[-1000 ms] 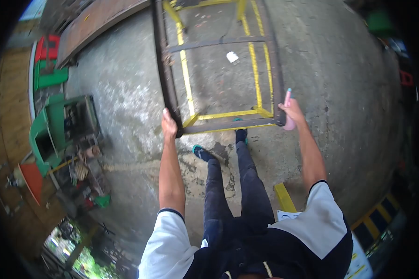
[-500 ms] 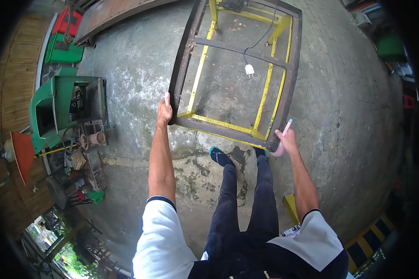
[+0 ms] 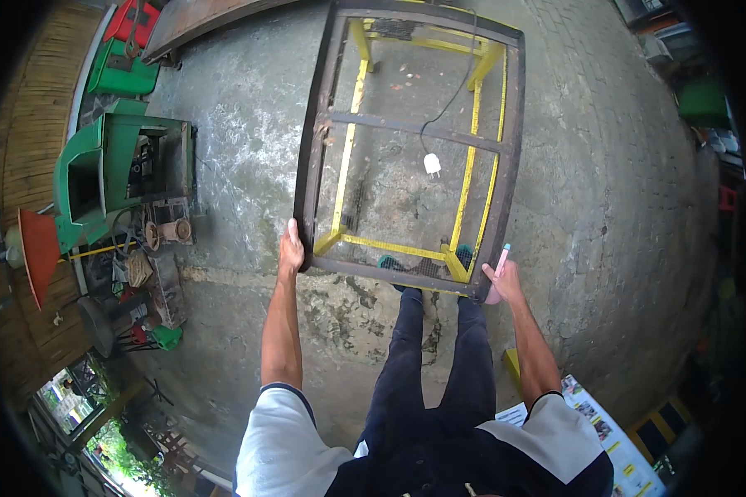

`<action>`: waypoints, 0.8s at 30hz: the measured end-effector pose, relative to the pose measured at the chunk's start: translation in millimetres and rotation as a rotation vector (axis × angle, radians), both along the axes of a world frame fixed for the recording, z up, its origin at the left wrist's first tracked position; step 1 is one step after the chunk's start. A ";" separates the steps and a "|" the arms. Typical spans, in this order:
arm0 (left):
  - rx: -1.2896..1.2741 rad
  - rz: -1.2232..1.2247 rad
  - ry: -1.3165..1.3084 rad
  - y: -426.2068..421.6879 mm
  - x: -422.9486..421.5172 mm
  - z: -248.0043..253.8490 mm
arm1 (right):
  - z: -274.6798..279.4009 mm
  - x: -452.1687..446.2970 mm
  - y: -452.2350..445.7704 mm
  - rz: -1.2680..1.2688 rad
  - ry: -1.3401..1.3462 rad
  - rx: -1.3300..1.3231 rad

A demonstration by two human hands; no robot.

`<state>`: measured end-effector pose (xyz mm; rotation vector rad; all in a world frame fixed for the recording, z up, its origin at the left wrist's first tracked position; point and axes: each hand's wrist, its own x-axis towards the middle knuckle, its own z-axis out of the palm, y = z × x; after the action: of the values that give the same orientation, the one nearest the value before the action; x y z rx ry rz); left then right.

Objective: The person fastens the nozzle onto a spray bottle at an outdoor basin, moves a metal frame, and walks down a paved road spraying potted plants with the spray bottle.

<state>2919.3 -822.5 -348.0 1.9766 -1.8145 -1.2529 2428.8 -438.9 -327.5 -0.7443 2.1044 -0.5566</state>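
Note:
A metal table frame (image 3: 406, 273) with a dark brown open top, one crossbar and yellow legs and lower bars stands tilted in front of me. My left hand (image 3: 291, 248) is closed around its near left corner, thumb on the upper side. At the near right corner, my right hand (image 3: 506, 280) grips the frame and also holds a pink handle (image 3: 504, 258) with a light blue tip. The lower part of that pink thing is mostly hidden by the hand. A white plug (image 3: 432, 165) on a dark cord hangs over the frame's opening.
A green machine (image 3: 99, 178) with a chute stands left on the concrete floor (image 3: 232, 166). Behind it are green and red plastic bins (image 3: 124, 66). A brown table edge (image 3: 215, 25) is at the top. A printed board (image 3: 613, 439) lies at lower right.
The table frame has come nearer to my body, and both hands have moved back with it. The plug has shifted along, and the frame's near end now covers my feet.

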 end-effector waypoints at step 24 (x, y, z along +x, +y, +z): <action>0.006 0.296 -0.030 -86.5 169.9 20.2 | 17.6 92.4 -268.1 0.312 -0.083 -0.185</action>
<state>3089.2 -909.0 -327.8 2.1782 -1.4612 -1.1414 2521.1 -707.0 -309.9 -1.1117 1.8295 -0.6024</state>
